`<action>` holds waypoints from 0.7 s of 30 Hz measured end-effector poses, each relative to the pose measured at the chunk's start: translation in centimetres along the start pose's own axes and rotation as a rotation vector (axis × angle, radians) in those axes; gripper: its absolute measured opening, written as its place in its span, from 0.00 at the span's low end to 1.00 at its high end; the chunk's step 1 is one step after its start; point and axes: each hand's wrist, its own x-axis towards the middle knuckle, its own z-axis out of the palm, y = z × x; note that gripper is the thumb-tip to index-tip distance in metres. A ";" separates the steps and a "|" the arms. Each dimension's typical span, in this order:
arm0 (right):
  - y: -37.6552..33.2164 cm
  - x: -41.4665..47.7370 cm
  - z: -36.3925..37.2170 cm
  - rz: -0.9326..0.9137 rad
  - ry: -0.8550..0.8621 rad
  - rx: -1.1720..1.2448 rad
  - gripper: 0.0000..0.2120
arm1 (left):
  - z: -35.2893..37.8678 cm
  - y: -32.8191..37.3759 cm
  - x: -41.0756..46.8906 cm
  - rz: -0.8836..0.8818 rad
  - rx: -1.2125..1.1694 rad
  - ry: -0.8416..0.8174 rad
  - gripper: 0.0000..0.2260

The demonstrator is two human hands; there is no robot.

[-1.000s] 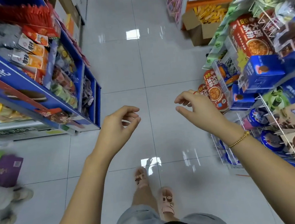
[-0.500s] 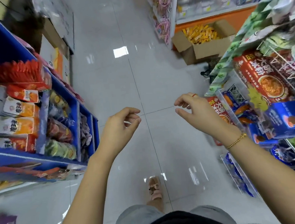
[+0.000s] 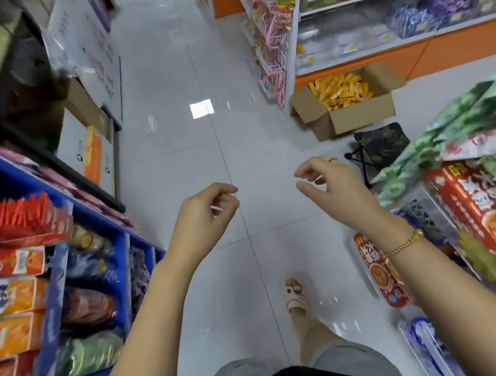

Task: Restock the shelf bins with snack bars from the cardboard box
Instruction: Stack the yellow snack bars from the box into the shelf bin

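An open cardboard box (image 3: pixel 351 120) stands on the floor ahead to the right, against an orange-based shelf, filled with yellow and orange snack bars (image 3: pixel 340 90). My left hand (image 3: pixel 202 212) and my right hand (image 3: pixel 331 185) hang in front of me over the aisle floor, fingers loosely curled, holding nothing. Both are well short of the box. Blue shelf bins (image 3: pixel 123 257) with packaged snacks line my left side.
A wire rack (image 3: pixel 487 228) of noodle boxes and green packets crowds the right. A dark folding stool (image 3: pixel 381 144) sits just before the box. Cartons (image 3: pixel 89 152) lean on the left. A pink hanging display (image 3: pixel 271 52) stands beyond the box. My sandalled foot (image 3: pixel 294 294) is on the tiles.
The view has advanced down the aisle and tilted up, so the box of snack bars is larger and nearer. Both hands keep the same loose, empty pose.
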 end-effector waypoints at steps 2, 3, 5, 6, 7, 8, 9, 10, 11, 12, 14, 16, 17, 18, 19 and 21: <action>0.9 3.3 -0.7 -0.015 0.013 0.035 0.05 | 0.6 0.3 3.3 -0.009 -0.014 0.027 0.08; 1.3 5.1 -1.0 -0.013 0.014 0.046 0.05 | 0.9 0.6 5.0 -0.018 -0.024 0.037 0.08; 2.5 8.6 -2.0 0.007 0.025 0.073 0.05 | 1.6 1.2 8.4 -0.042 -0.043 0.047 0.08; 2.9 9.9 -2.3 0.014 0.027 0.083 0.05 | 1.9 1.4 9.8 -0.055 -0.047 0.049 0.08; 3.3 11.0 -2.6 0.016 0.032 0.088 0.05 | 2.1 1.6 10.8 -0.061 -0.047 0.053 0.08; 4.0 12.6 -3.1 0.021 0.038 0.093 0.05 | 2.4 1.8 12.5 -0.061 -0.047 0.053 0.08; 4.6 13.9 -3.4 0.030 0.044 0.099 0.04 | 2.7 2.0 14.2 -0.057 -0.048 0.052 0.08; 5.2 15.2 -3.8 0.045 0.046 0.108 0.04 | 2.9 2.2 15.7 -0.053 -0.052 0.050 0.08; 5.7 16.4 -4.1 0.068 0.047 0.122 0.04 | 3.0 2.3 17.3 -0.053 -0.056 0.045 0.07; 6.3 17.6 -4.4 0.097 0.046 0.143 0.03 | 3.1 2.5 18.9 -0.054 -0.062 0.039 0.07; 7.3 19.7 -4.8 0.155 0.047 0.185 0.03 | 3.2 2.5 21.9 -0.055 -0.076 0.024 0.07; 8.5 21.6 -5.0 0.207 0.037 0.195 0.04 | 3.3 2.3 24.9 -0.057 -0.097 0.011 0.07; 9.2 22.5 -5.0 0.232 0.031 0.189 0.04 | 3.3 2.0 26.5 -0.057 -0.109 0.009 0.06; 9.9 23.6 -5.0 0.258 0.030 0.186 0.04 | 3.3 1.6 28.2 -0.057 -0.120 0.006 0.06; 10.5 24.8 -5.0 0.288 0.035 0.185 0.04 | 3.3 1.3 29.9 -0.053 -0.126 -0.002 0.06; 11.4 27.4 -5.1 0.348 0.074 0.185 0.03 | 3.2 0.5 33.5 -0.030 -0.120 -0.035 0.07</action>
